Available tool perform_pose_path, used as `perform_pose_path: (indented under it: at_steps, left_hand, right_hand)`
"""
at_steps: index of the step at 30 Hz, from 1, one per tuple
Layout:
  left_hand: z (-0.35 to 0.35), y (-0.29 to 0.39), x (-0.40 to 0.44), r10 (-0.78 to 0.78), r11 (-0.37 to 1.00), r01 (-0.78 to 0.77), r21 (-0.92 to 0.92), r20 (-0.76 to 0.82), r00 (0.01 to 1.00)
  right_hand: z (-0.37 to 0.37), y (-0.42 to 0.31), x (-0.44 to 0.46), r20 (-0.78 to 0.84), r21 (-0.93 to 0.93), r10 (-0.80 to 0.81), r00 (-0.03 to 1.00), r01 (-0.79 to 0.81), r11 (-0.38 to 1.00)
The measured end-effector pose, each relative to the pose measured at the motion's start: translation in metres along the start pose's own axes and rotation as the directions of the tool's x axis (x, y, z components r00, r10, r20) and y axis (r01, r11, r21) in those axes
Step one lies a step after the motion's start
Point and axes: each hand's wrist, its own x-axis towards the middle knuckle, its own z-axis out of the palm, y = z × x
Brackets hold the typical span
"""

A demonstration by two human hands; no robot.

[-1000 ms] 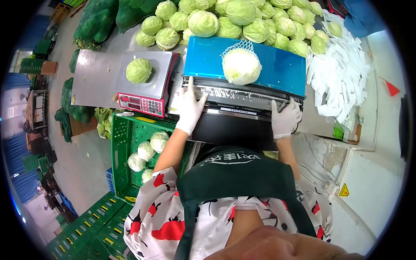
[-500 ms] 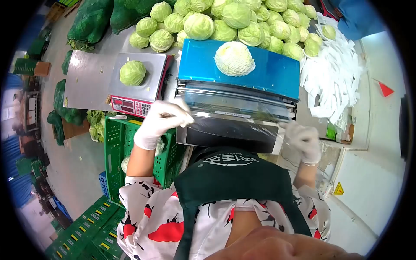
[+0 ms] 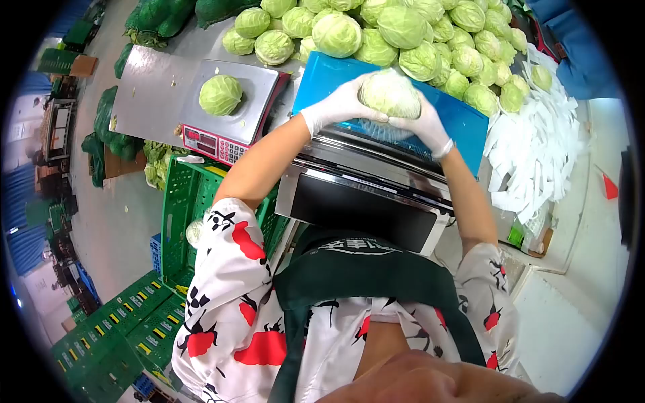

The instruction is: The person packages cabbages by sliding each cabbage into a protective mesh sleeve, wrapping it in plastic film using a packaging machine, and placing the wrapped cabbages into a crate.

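Both hands wear white gloves and meet around a pale cabbage in white mesh netting. My left hand grips its left side, and my right hand wraps its lower right, with the fingertips almost touching in front. The cabbage is over the blue top of the wrapping machine; whether it still rests there I cannot tell. Below my hands lie the machine's metal rollers and its dark front plate. To the left, a bare green cabbage sits on the weighing scale.
A heap of cabbages fills the back of the metal table. White foam strips are piled at the right. A green crate stands below the scale, and green mesh sacks lie at the back left.
My hands have moved from the machine's front edge up to the netted cabbage and closed around it. The clear film stretched between them earlier is no longer visible there. My view has shifted slightly.
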Motion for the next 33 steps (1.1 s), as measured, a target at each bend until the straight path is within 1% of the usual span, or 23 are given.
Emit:
perform_pose_path:
  at_steps: [1, 2, 3, 5, 6, 7, 8, 9, 11, 13, 14, 16, 19, 22, 24, 26, 27, 28, 29, 30, 31, 32, 33]
  left_hand:
    - [0.003, 0.007, -0.005, -0.038, 0.982, 0.043, -0.185, 0.033, 0.999]
    - [0.010, 0.021, -0.019, -0.059, 0.958, 0.069, -0.279, 0.044, 0.997]
    - [0.015, 0.022, -0.028, -0.221, 0.945, 0.233, -0.228, 0.076, 0.972]
    - [0.033, 0.024, -0.056, -0.276, 0.890, 0.288, -0.354, 0.086, 0.957]
    - [0.038, 0.042, -0.075, -0.294, 0.890, 0.329, -0.316, 0.154, 0.943]
    - [0.044, 0.061, -0.097, -0.315, 0.888, 0.369, -0.276, 0.220, 0.923]
    - [0.056, 0.062, -0.121, -0.316, 0.909, 0.368, -0.195, 0.253, 0.914]
    - [0.067, 0.061, -0.144, -0.317, 0.926, 0.360, -0.113, 0.284, 0.905]
    - [0.082, 0.067, -0.181, -0.468, 0.879, 0.466, 0.106, 0.390, 0.793]
    - [0.104, 0.043, -0.209, -0.440, 0.763, 0.593, -0.257, 0.466, 0.768]
    - [0.109, 0.033, -0.213, -0.538, 0.614, 0.709, -0.348, 0.474, 0.698]
    - [0.103, 0.023, -0.211, -0.590, 0.539, 0.767, -0.347, 0.495, 0.638]
    - [0.099, -0.003, -0.208, -0.631, 0.425, 0.824, -0.375, 0.530, 0.567]
    - [0.099, 0.005, -0.214, -0.611, 0.331, 0.800, -0.500, 0.532, 0.586]
    - [0.101, 0.001, -0.227, -0.556, 0.249, 0.756, -0.606, 0.550, 0.624]
    - [0.100, -0.015, -0.244, -0.483, 0.324, 0.708, -0.628, 0.534, 0.694]
    - [0.101, -0.023, -0.254, -0.445, 0.358, 0.682, -0.638, 0.525, 0.725]
    - [0.104, -0.028, -0.265, -0.571, 0.458, 0.694, -0.555, 0.415, 0.709]
    - [0.110, -0.026, -0.275, -0.513, 0.615, 0.582, -0.532, 0.291, 0.808]
    - [0.113, -0.025, -0.285, -0.487, 0.837, 0.500, -0.223, 0.112, 0.866]
    - [0.115, -0.026, -0.294, -0.388, 0.910, 0.389, 0.145, -0.035, 0.921]
    - [0.113, -0.033, -0.297, 0.028, 0.834, 0.026, 0.551, -0.089, 0.996]
    - [0.109, -0.039, -0.300, 0.176, 0.740, -0.085, 0.667, -0.070, 0.982]
  right_hand:
    - [0.004, 0.003, -0.012, 0.021, -0.052, 0.084, 0.996, -0.082, 0.995]
    - [0.013, -0.009, -0.030, 0.041, 0.123, 0.190, 0.981, -0.193, 0.973]
    - [0.021, -0.024, -0.048, 0.078, 0.291, 0.286, 0.955, -0.296, 0.910]
    - [0.030, -0.067, -0.090, 0.102, 0.280, 0.348, 0.932, -0.362, 0.889]
    - [0.036, -0.083, -0.113, 0.114, 0.275, 0.376, 0.920, -0.393, 0.877]
    - [0.040, -0.091, -0.137, 0.178, 0.400, 0.417, 0.891, -0.453, 0.796]
    - [0.037, -0.088, -0.163, 0.256, 0.330, 0.472, 0.843, -0.536, 0.777]
    - [0.047, -0.094, -0.193, 0.242, 0.382, 0.562, 0.791, -0.610, 0.694]
    - [0.068, -0.089, -0.239, 0.293, 0.422, 0.529, 0.796, -0.604, 0.676]
    - [0.083, -0.061, -0.259, 0.322, 0.428, 0.629, 0.708, -0.701, 0.570]
    - [0.090, -0.051, -0.256, 0.336, 0.484, 0.588, 0.735, -0.671, 0.562]
    - [0.103, -0.035, -0.234, 0.353, 0.587, 0.501, 0.791, -0.604, 0.540]
    - [0.108, -0.025, -0.220, 0.426, 0.600, 0.542, 0.725, -0.674, 0.431]
    - [0.107, 0.000, -0.214, 0.556, 0.623, 0.515, 0.652, -0.737, 0.261]
    - [0.110, 0.006, -0.218, 0.564, 0.662, 0.466, 0.682, -0.711, 0.239]
    - [0.108, 0.004, -0.222, 0.541, 0.718, 0.453, 0.709, -0.669, 0.190]
    - [0.102, 0.011, -0.234, 0.442, 0.586, 0.534, 0.721, -0.683, 0.437]
    - [0.094, 0.025, -0.254, 0.327, 0.386, 0.582, 0.745, -0.667, 0.637]
    - [0.089, 0.035, -0.269, 0.206, 0.138, 0.591, 0.780, -0.621, 0.771]
    - [0.091, 0.038, -0.283, 0.119, 0.152, 0.575, 0.810, -0.587, 0.795]
    - [0.094, 0.040, -0.299, 0.029, 0.165, 0.556, 0.831, -0.552, 0.817]
    - [0.097, 0.042, -0.314, -0.063, 0.174, 0.533, 0.843, -0.517, 0.838]
    - [0.099, 0.043, -0.325, -0.153, 0.177, 0.507, 0.848, -0.482, 0.858]
